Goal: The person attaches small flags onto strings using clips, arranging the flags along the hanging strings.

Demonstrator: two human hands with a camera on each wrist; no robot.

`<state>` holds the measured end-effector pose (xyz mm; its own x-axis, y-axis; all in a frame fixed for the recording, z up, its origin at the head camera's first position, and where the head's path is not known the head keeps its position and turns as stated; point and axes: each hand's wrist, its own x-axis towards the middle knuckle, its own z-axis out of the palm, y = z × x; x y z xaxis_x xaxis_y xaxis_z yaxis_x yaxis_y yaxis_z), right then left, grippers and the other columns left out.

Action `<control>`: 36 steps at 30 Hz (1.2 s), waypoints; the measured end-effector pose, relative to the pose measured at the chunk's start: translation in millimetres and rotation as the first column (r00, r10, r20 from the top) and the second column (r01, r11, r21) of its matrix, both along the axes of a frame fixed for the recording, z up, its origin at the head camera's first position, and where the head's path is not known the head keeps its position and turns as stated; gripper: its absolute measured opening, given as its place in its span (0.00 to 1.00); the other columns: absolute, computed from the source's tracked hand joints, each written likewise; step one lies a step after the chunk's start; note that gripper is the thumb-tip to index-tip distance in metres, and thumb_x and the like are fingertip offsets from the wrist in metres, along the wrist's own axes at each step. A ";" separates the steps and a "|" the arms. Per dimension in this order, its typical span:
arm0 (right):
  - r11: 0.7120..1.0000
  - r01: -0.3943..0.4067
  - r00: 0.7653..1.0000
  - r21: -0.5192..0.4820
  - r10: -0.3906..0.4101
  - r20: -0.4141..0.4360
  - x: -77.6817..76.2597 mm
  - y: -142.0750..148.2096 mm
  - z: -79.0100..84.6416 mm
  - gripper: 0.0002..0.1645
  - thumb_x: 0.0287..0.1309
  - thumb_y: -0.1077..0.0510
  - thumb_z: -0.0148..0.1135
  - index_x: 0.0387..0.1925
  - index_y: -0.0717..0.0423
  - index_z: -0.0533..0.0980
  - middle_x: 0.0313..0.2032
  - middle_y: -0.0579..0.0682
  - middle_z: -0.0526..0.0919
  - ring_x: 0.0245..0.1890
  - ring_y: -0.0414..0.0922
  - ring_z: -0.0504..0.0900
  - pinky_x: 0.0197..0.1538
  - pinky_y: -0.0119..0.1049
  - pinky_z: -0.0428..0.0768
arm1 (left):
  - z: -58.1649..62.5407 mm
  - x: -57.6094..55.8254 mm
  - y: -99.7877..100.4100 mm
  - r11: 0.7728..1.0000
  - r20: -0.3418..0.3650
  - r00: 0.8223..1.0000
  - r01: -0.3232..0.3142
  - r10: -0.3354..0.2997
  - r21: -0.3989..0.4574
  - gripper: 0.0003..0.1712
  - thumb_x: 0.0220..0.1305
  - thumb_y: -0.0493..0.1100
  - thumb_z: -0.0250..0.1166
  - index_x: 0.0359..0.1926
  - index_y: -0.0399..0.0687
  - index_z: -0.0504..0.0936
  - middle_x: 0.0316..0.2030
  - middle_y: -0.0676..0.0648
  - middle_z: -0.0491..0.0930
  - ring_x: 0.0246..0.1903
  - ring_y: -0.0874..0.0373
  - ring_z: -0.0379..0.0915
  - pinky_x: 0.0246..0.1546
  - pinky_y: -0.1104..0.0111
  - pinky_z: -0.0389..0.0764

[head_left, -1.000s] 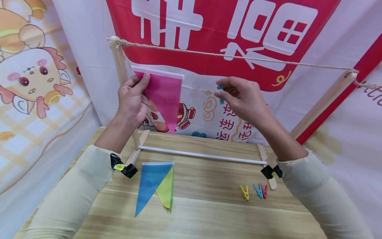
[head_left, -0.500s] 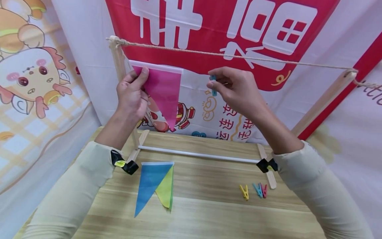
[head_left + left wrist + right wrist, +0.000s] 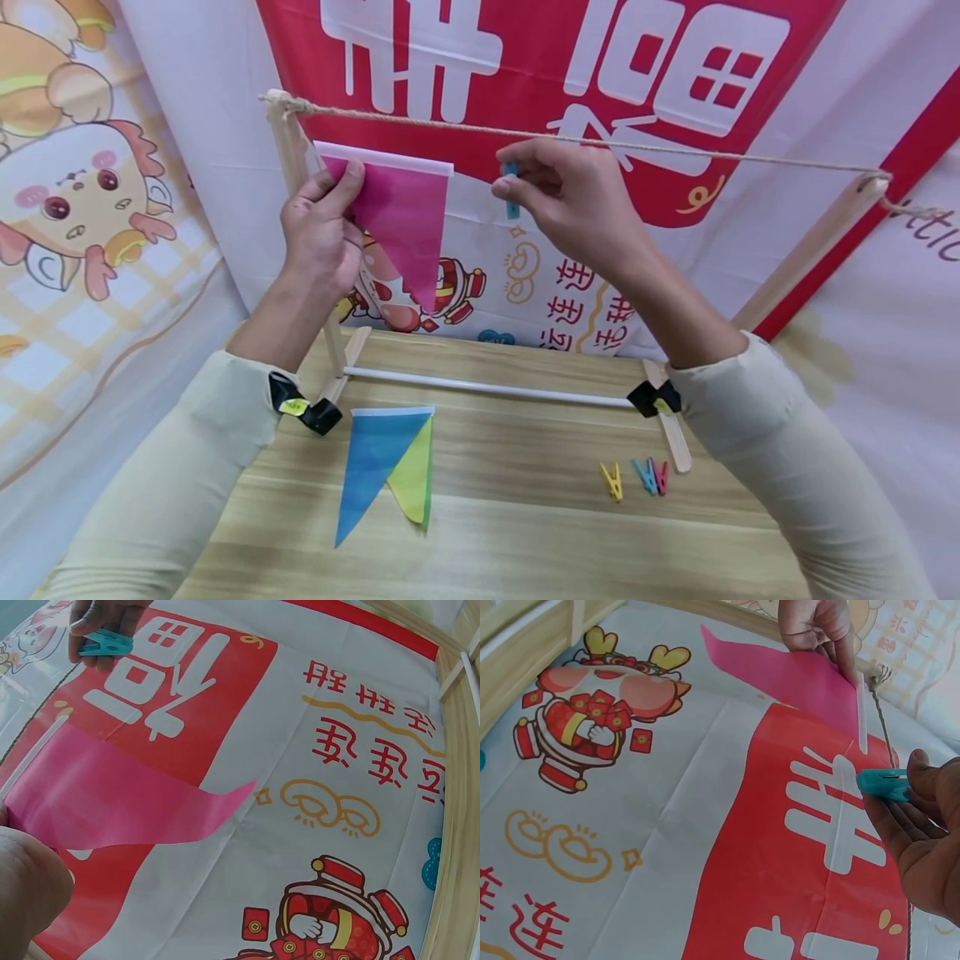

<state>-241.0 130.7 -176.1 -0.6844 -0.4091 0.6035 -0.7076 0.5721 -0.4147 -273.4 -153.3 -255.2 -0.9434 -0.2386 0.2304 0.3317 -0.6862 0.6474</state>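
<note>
My left hand (image 3: 322,229) pinches a pink triangular pennant (image 3: 408,212) by its upper left, thumb in front. The pennant's white top band (image 3: 397,158) lies just below the twine (image 3: 480,129), and its point hangs down. My right hand (image 3: 573,200) pinches a teal clothespin (image 3: 512,190) between thumb and fingers, to the right of the pennant and apart from it. In the right wrist view the teal clothespin (image 3: 883,784) points toward the pennant's white band (image 3: 862,712). The left wrist view shows the pennant (image 3: 127,791) curling at its tip.
The twine runs between two wooden posts (image 3: 813,250), joined low by a white rod (image 3: 487,387). On the wooden table (image 3: 525,542) lie a blue pennant (image 3: 378,458) over a yellow-green one (image 3: 414,483). Yellow (image 3: 612,482), blue (image 3: 645,475) and pink (image 3: 661,477) clothespins lie at the right.
My left hand has raised the pink pennant slightly toward the twine. My right hand has moved left and up with the teal clothespin, closer to the pennant.
</note>
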 end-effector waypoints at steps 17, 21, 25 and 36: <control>0.998 -0.059 0.998 0.012 0.060 -0.023 2.0 -21.0 23.5 0.23 0.79 0.53 0.71 0.68 0.56 0.85 0.57 0.52 0.95 0.56 0.44 0.94 0.65 0.32 0.89 | 11.9 -3.1 -1.2 0.997 -0.009 1.000 0.013 -0.012 0.078 0.20 0.71 0.36 0.78 0.62 0.36 0.90 0.64 0.45 0.88 0.66 0.51 0.84 0.70 0.65 0.88; 0.998 -0.054 0.998 0.015 0.054 -0.023 1.4 -26.0 27.9 0.23 0.79 0.52 0.71 0.68 0.56 0.85 0.58 0.51 0.94 0.57 0.43 0.94 0.65 0.32 0.89 | 12.4 -3.1 -2.2 0.996 -0.010 1.000 0.010 -0.009 0.090 0.20 0.70 0.35 0.78 0.61 0.36 0.90 0.64 0.45 0.88 0.66 0.51 0.84 0.70 0.65 0.88; 0.999 -0.051 0.998 0.012 0.052 -0.029 -1.0 -31.3 34.4 0.23 0.80 0.52 0.70 0.68 0.56 0.85 0.58 0.51 0.94 0.57 0.42 0.93 0.65 0.31 0.88 | 13.1 -3.0 -3.0 0.996 -0.018 1.000 0.009 -0.007 0.090 0.20 0.70 0.35 0.78 0.61 0.36 0.90 0.64 0.44 0.88 0.66 0.51 0.84 0.71 0.65 0.87; 0.997 -0.066 0.997 -0.030 0.064 -0.045 -6.5 -41.6 50.8 0.23 0.79 0.50 0.71 0.67 0.55 0.86 0.57 0.50 0.94 0.56 0.41 0.93 0.67 0.27 0.87 | 14.6 -2.8 -0.1 0.997 -0.002 1.000 -0.001 0.001 0.081 0.19 0.69 0.36 0.79 0.60 0.37 0.92 0.64 0.43 0.89 0.65 0.50 0.86 0.67 0.65 0.90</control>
